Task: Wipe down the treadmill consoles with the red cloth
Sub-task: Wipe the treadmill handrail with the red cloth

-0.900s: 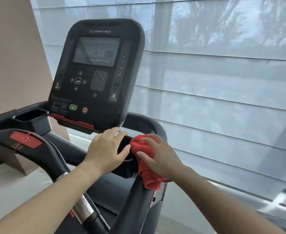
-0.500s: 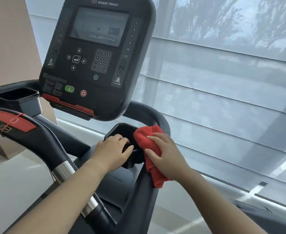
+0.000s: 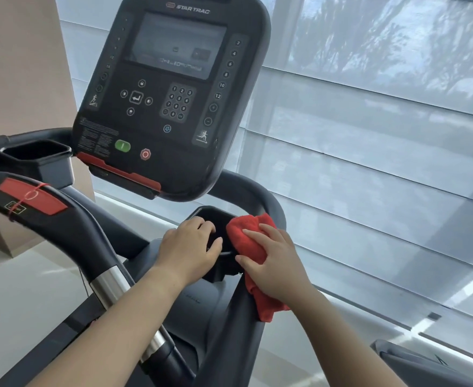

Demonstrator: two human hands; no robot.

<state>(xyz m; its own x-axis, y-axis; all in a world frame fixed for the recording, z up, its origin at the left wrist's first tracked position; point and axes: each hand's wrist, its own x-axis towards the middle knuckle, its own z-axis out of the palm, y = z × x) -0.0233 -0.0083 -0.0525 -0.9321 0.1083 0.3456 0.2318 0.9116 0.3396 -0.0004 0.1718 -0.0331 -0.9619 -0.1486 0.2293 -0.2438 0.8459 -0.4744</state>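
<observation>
The black treadmill console (image 3: 171, 96) stands upright ahead, with a screen, keypad, green and red buttons. Below it on the right is a black cup holder (image 3: 215, 219). My left hand (image 3: 190, 250) grips the near rim of that holder, fingers curled over the edge. My right hand (image 3: 274, 261) presses the red cloth (image 3: 243, 233) against the holder's right rim and the handrail beside it, fingers fairly straight. The cloth's lower end hangs down past the rail (image 3: 266, 308).
A second cup holder (image 3: 40, 160) sits at the left. A curved handlebar (image 3: 70, 236) with a red panel and steel grip crosses the lower left. A window with blinds (image 3: 369, 135) fills the right. Another machine's edge (image 3: 413, 361) shows at lower right.
The view has tilted so the console sits higher and nearer. My left hand slid from the holder's far side to its near rim. My right hand with the cloth shifted slightly along the right rim.
</observation>
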